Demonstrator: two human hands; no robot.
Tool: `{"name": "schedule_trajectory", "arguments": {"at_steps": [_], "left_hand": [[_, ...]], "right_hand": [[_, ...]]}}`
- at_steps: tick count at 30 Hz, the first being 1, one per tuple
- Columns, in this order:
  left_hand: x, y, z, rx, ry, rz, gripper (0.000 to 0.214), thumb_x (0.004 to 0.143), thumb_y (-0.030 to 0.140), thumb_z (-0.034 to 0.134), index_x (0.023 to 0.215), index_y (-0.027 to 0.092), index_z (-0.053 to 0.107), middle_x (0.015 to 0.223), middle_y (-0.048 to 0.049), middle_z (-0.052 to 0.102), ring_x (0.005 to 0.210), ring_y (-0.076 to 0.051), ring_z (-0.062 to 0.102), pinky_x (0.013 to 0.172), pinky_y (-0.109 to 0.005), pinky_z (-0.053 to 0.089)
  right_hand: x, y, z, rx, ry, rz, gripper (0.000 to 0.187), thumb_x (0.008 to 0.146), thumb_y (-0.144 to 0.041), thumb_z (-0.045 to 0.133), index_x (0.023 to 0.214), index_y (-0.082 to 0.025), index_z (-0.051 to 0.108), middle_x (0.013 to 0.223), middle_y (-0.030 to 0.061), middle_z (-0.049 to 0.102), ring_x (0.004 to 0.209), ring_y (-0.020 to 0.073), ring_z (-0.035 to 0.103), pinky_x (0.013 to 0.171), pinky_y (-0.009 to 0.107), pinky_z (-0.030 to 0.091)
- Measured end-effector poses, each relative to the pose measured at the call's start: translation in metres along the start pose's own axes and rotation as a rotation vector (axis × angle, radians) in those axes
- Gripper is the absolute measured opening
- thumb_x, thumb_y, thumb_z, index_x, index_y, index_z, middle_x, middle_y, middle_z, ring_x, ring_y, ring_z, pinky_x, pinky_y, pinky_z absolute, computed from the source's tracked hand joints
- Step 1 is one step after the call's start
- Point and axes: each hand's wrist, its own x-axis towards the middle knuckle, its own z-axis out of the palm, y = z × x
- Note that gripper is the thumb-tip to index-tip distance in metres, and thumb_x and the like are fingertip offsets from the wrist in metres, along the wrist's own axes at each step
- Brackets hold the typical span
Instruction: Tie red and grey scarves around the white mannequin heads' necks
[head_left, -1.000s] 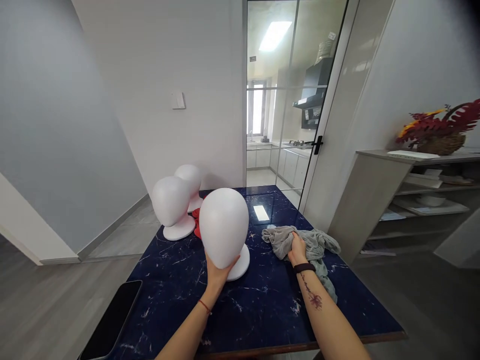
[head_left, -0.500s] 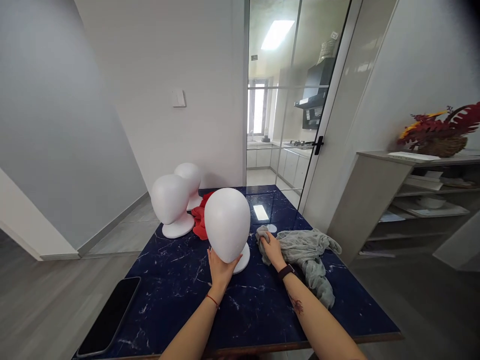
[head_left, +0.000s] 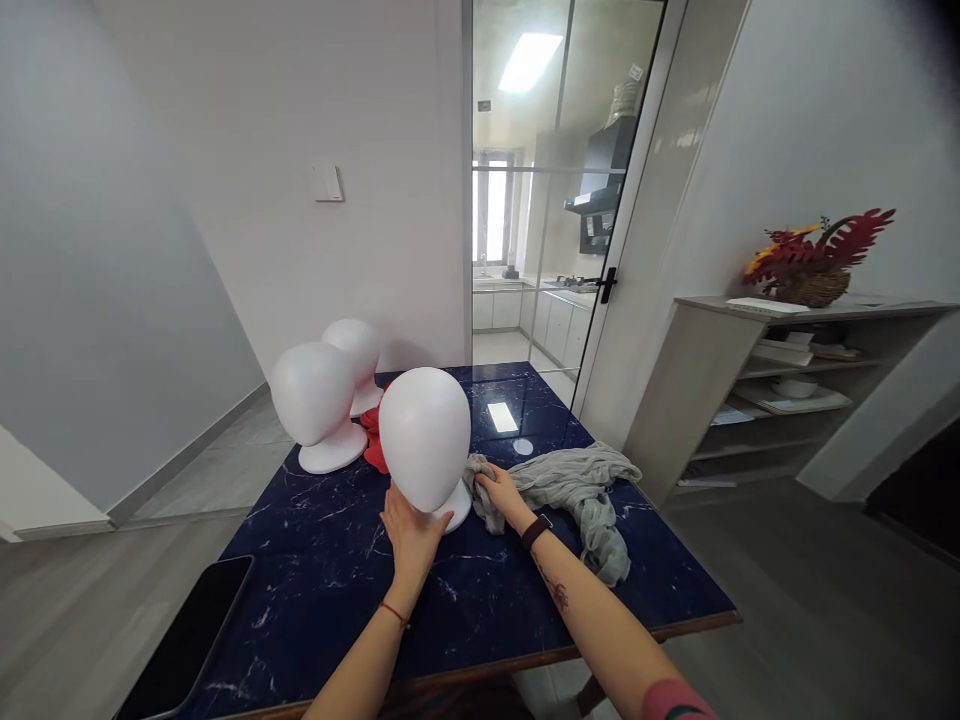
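A white foam mannequin head [head_left: 425,435] stands upright on its round base on the blue marbled table [head_left: 465,640]. My left hand [head_left: 412,530] is closed around its neck from the near side, thumb to the right and fingers to the left. To the right lies a crumpled grey scarf [head_left: 574,470]. My right hand [head_left: 504,495] pinches the scarf's left end, close beside the head's base. Behind and left stand two more white mannequin heads, a nearer one [head_left: 313,393] and a farther one [head_left: 356,345]. A red cloth [head_left: 375,440] is partly hidden behind the front head.
A dark tablet-like device [head_left: 187,630] lies at the table's left edge. A small white disc [head_left: 523,447] sits behind the scarf. Beyond the table are a glass door [head_left: 547,230] and, at right, a shelf unit [head_left: 720,390] with a flower basket [head_left: 814,285] on top.
The view has turned slightly right, so everything appears farther left. My right hand has brought the scarf's end a little nearer the front head; my left hand stays at its neck.
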Motion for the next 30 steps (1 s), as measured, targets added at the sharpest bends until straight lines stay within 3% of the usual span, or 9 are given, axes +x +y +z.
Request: {"name": "schedule_trajectory", "arguments": {"at_steps": [4, 7, 10, 13, 17, 20, 23, 25, 30], "left_hand": [[-0.020, -0.001, -0.021, -0.047, 0.024, 0.019, 0.072, 0.067, 0.028, 0.062, 0.130, 0.012, 0.032, 0.135, -0.0194, 0.036, 0.131, -0.033, 0.028, 0.107, -0.051, 0.024], [-0.037, 0.011, -0.047, -0.191, -0.004, 0.014, 0.047, 0.077, 0.029, 0.053, 0.120, 0.015, 0.042, 0.123, -0.0152, 0.047, 0.119, -0.029, 0.044, 0.101, -0.046, 0.035], [-0.050, 0.032, -0.074, -0.381, -0.220, 0.009, 0.032, 0.083, 0.030, 0.047, 0.114, 0.020, 0.047, 0.112, -0.0105, 0.056, 0.104, -0.023, 0.056, 0.093, -0.040, 0.044], [-0.056, 0.055, -0.092, -0.428, -0.491, 0.127, 0.053, 0.077, 0.030, 0.058, 0.127, 0.023, 0.044, 0.129, -0.0107, 0.050, 0.117, -0.025, 0.049, 0.100, -0.042, 0.038], [-0.058, 0.071, -0.094, -0.357, -0.775, 0.215, 0.078, 0.061, 0.019, 0.068, 0.134, 0.024, 0.041, 0.127, -0.0091, 0.054, 0.121, -0.029, 0.046, 0.105, -0.046, 0.031], [-0.056, 0.070, -0.092, -0.394, -0.887, 0.106, 0.055, 0.063, 0.014, 0.057, 0.118, 0.019, 0.058, 0.102, -0.0072, 0.068, 0.093, -0.026, 0.061, 0.086, -0.039, 0.046], [-0.046, 0.062, -0.102, -0.450, -0.837, -0.014, 0.032, 0.062, 0.013, 0.050, 0.086, 0.017, 0.069, 0.084, -0.0053, 0.070, 0.081, -0.023, 0.062, 0.077, -0.034, 0.048], [-0.034, 0.057, -0.117, -0.473, -0.716, -0.061, 0.034, 0.059, 0.013, 0.046, 0.082, 0.018, 0.070, 0.081, -0.0043, 0.070, 0.080, -0.023, 0.062, 0.078, -0.033, 0.047], [0.007, 0.035, -0.165, -0.406, -0.280, -0.044, 0.037, 0.058, 0.014, 0.042, 0.087, 0.019, 0.065, 0.084, -0.0012, 0.068, 0.082, -0.021, 0.061, 0.080, -0.031, 0.046]], "right_hand": [[-0.006, -0.016, -0.005, 0.120, 0.004, 0.039, 0.033, 0.072, -0.040, 0.055, 0.093, -0.016, 0.063, 0.087, 0.0052, 0.068, 0.078, 0.0177, 0.060, 0.076, 0.031, 0.046], [-0.022, -0.041, -0.022, 0.215, 0.010, 0.042, 0.036, 0.073, -0.041, 0.058, 0.099, -0.017, 0.062, 0.092, 0.0056, 0.067, 0.083, 0.0183, 0.060, 0.081, 0.032, 0.046], [-0.057, -0.072, -0.036, 0.088, -0.049, -0.052, 0.029, 0.074, -0.037, 0.061, 0.095, -0.017, 0.064, 0.092, 0.0043, 0.066, 0.087, 0.0183, 0.058, 0.083, 0.031, 0.044], [-0.102, -0.099, -0.037, -0.059, -0.294, -0.104, 0.023, 0.075, -0.027, 0.060, 0.095, -0.016, 0.066, 0.091, 0.0028, 0.065, 0.086, 0.0176, 0.057, 0.082, 0.029, 0.043], [-0.143, -0.127, -0.022, -0.146, -0.653, -0.083, 0.019, 0.075, -0.019, 0.058, 0.091, -0.017, 0.067, 0.085, 0.0003, 0.066, 0.079, 0.0154, 0.058, 0.073, 0.024, 0.044], [-0.151, -0.143, -0.018, -0.226, -0.697, -0.111, 0.028, 0.071, -0.027, 0.067, 0.099, -0.020, 0.065, 0.095, 0.0004, 0.065, 0.088, 0.0168, 0.057, 0.080, 0.025, 0.043], [-0.149, -0.148, -0.028, -0.306, -0.703, -0.061, 0.065, 0.061, -0.036, 0.076, 0.121, -0.025, 0.052, 0.113, 0.0017, 0.059, 0.100, 0.0188, 0.054, 0.087, 0.026, 0.041], [-0.144, -0.146, -0.039, -0.375, -0.779, -0.001, 0.079, 0.055, -0.038, 0.080, 0.126, -0.024, 0.047, 0.114, 0.0027, 0.058, 0.099, 0.0192, 0.054, 0.084, 0.025, 0.043], [-0.132, -0.131, -0.072, -0.409, -1.007, 0.236, 0.039, 0.060, -0.040, 0.075, 0.086, -0.014, 0.063, 0.073, -0.0014, 0.062, 0.063, 0.0113, 0.054, 0.056, 0.019, 0.042]]}}
